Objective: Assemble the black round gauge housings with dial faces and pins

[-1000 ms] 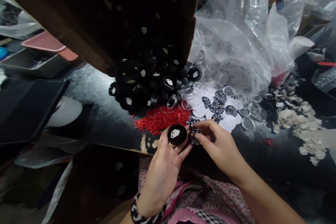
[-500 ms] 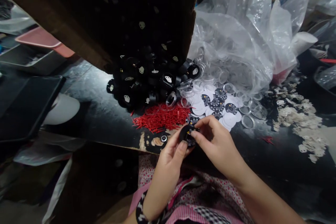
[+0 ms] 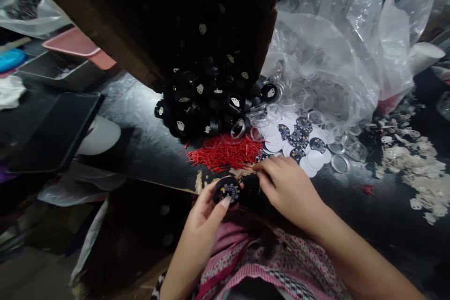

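Observation:
My left hand (image 3: 207, 215) grips a round black plastic case (image 3: 218, 189), tilted up toward me. A black dial disc (image 3: 230, 192) with white marks and a small yellow patch sits in its face, under my thumb. My right hand (image 3: 286, 187) is at the right edge of a heap of thin red pointers (image 3: 228, 150), its thumb and forefinger pinched together. A red sliver, seemingly one pointer, shows at its fingertips. Just beyond that hand lie white round discs (image 3: 314, 160) and printed dial discs (image 3: 298, 138).
Black cases (image 3: 197, 108) with pale metal tabs spill from a large dark box (image 3: 158, 61). Clear rings (image 3: 340, 164) lie beside a clear plastic bag (image 3: 326, 51). Pale flat tabs (image 3: 418, 173) are heaped at right. A black tablet-like slab (image 3: 56, 131) and pink tray (image 3: 75, 42) stand left.
My right hand has left the dial and moved to the edge of the red heap. My left hand has shifted left with the black case. The camera view has turned slightly left.

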Demonstrator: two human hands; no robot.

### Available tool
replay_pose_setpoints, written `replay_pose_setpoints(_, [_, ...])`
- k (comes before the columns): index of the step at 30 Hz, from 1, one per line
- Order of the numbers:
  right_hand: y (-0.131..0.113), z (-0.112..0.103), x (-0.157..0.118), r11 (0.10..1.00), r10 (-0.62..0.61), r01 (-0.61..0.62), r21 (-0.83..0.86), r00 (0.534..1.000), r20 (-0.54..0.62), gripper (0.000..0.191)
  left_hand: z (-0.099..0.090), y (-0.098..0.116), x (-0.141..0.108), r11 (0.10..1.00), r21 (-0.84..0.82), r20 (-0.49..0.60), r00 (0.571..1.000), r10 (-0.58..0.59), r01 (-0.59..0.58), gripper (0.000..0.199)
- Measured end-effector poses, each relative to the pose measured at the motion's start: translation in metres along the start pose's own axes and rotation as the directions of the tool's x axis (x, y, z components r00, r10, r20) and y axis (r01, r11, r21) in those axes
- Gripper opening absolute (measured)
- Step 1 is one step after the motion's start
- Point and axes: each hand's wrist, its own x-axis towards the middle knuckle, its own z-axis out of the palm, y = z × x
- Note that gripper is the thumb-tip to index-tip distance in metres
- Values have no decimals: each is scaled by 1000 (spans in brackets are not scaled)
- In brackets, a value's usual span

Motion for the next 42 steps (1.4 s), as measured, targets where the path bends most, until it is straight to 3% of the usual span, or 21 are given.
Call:
replay_pose_setpoints(3, [-9,5,17,962,-58,87,-259,991,117,8,-8,7,1,982,-185,-99,995,12,-30,30])
replay_pose_setpoints(6, [-18,13,24,933,-129,183,-311,974,188,7,-12,11,0,967,-247,-146,989,29,-65,29])
replay_pose_setpoints(12, [-18,22,33,885,-178,246,-395,963,201,4,-7,9,-1,944,-329,-120,991,-52,10,39])
replay_pose_setpoints(15, [-13,20,31,944,-190,222,-243,970,150,10,0,14,-1,896,-436,-50,992,-112,79,41])
replay_pose_setpoints(19, [-8,11,14,965,-217,220,143,976,-37,18,14,23,2,760,-566,175,948,-267,319,22])
replay_pose_setpoints(22, [-5,5,0,959,-161,185,215,979,-124,14,26,25,4,745,-600,161,956,-245,292,21])
replay_pose_setpoints(26, [-4,4,-10,990,-62,77,121,990,-127,11,38,20,0,829,-540,83,989,-119,145,25])
replay_pose_setpoints(29, [-5,3,-10,995,-56,68,69,986,-160,11,40,18,-3,869,-490,71,996,-46,75,31])
replay_pose_setpoints(34, [-8,-4,-12,905,-61,108,412,990,-127,12,38,12,6,960,-280,-15,1000,15,-19,44])
replay_pose_setpoints(36, [-8,-4,-13,884,-27,79,461,993,-118,12,40,6,11,984,-180,38,999,21,-14,39])
replay_pose_setpoints(42, [-4,-3,-16,933,43,-8,360,995,-90,12,47,3,12,992,15,153,981,118,-122,28])
